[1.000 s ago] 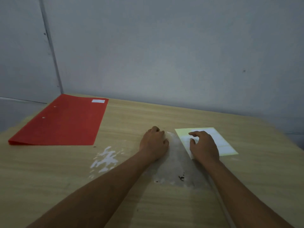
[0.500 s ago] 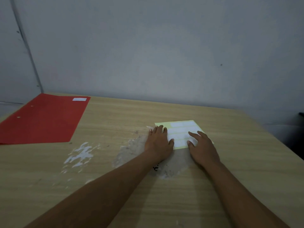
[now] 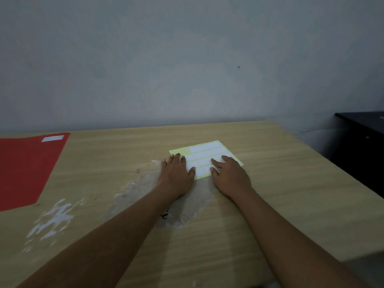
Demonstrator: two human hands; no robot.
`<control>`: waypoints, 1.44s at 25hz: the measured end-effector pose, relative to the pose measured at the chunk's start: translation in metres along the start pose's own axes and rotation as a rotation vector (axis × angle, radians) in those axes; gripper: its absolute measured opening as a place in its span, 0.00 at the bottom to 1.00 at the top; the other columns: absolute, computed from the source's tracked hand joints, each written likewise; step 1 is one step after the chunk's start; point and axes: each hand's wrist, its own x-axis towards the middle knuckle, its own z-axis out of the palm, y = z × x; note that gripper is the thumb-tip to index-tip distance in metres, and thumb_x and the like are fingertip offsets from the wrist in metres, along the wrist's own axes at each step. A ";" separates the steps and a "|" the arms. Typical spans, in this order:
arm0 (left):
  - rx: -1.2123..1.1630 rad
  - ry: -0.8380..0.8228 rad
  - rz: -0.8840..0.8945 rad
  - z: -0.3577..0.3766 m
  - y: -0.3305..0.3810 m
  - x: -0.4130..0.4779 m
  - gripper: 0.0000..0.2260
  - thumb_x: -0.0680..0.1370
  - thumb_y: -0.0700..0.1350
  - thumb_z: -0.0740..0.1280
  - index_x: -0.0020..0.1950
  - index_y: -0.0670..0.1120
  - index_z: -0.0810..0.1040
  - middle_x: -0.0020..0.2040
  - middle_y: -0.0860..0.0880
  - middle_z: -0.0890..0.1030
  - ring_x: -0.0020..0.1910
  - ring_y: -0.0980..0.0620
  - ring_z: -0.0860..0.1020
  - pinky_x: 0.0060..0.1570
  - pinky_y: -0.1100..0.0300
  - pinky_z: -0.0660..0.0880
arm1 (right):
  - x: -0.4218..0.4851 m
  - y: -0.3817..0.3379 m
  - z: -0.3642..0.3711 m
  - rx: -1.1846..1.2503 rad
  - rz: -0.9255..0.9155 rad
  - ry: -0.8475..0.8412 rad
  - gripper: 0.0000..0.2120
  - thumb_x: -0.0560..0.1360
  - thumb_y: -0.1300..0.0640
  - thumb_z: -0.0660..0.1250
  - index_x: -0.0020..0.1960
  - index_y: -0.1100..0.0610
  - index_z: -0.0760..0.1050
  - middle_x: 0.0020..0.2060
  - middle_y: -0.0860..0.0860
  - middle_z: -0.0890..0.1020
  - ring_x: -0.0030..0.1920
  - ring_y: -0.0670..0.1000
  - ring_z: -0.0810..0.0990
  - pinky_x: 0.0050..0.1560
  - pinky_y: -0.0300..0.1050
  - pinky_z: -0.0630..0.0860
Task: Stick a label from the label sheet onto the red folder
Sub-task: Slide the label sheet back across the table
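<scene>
1. A person's left hand point(image 3: 176, 173) lies flat, fingers spread, on the near left corner of the label sheet point(image 3: 207, 154), gripping nothing.
2. The right hand point(image 3: 229, 175) rests palm down on the sheet's near right part, fingers loose and extended over the white labels, grasping nothing.
3. The yellow-backed sheet lies flat at mid-table, its far left corner bare of labels.
4. The red folder point(image 3: 25, 169) lies flat at the table's point(image 3: 291, 183) left edge, well apart from both hands; 1 white label point(image 3: 52, 138) sits near its far right corner.
5. Whitish scuffed patches point(image 3: 52, 221) mark the wooden surface between folder and sheet.
</scene>
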 end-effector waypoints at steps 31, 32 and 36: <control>0.033 -0.020 0.129 0.064 0.156 0.212 0.29 0.83 0.59 0.48 0.81 0.47 0.55 0.82 0.48 0.54 0.81 0.43 0.49 0.77 0.43 0.46 | 0.144 0.167 -0.030 -0.026 0.260 0.105 0.24 0.80 0.42 0.55 0.76 0.43 0.66 0.79 0.52 0.61 0.79 0.54 0.55 0.77 0.51 0.54; 0.033 -0.020 0.132 0.066 0.159 0.218 0.29 0.83 0.59 0.48 0.81 0.47 0.55 0.82 0.48 0.53 0.81 0.43 0.49 0.77 0.44 0.46 | 0.150 0.171 -0.030 -0.021 0.266 0.110 0.24 0.80 0.42 0.55 0.75 0.43 0.67 0.79 0.51 0.61 0.79 0.54 0.55 0.77 0.51 0.54; 0.026 -0.025 0.145 0.068 0.165 0.240 0.29 0.83 0.60 0.47 0.81 0.48 0.54 0.82 0.48 0.53 0.81 0.44 0.48 0.78 0.44 0.46 | 0.170 0.185 -0.032 -0.020 0.269 0.113 0.23 0.80 0.42 0.55 0.75 0.42 0.67 0.79 0.51 0.62 0.79 0.53 0.55 0.77 0.51 0.55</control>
